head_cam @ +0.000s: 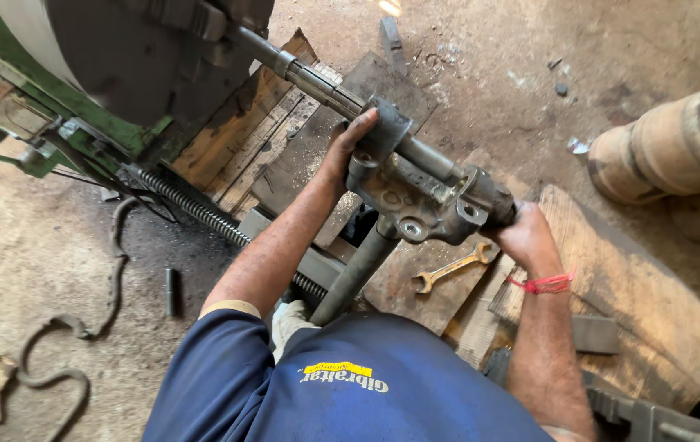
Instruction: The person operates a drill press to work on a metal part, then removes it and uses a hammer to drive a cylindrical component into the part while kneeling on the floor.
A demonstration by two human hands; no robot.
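A heavy grey metal housing (415,192) sits on a long steel shaft (317,82) that runs up-left into a large dark lathe chuck (121,49). My left hand (348,146) grips the housing's upper-left lug, fingers wrapped round it. At the housing's right end my right hand (526,237) is closed on it, a red thread on that wrist. A grey tube (358,274) slants down from the housing toward my body.
An open-ended spanner (452,268) lies on wooden boards (636,295) under the housing. The lathe's threaded lead screw (202,214) runs diagonally at left. Rusty drums (677,143) stand at right. A bent metal hook (72,327) and a short pin (170,290) lie on the dirt floor.
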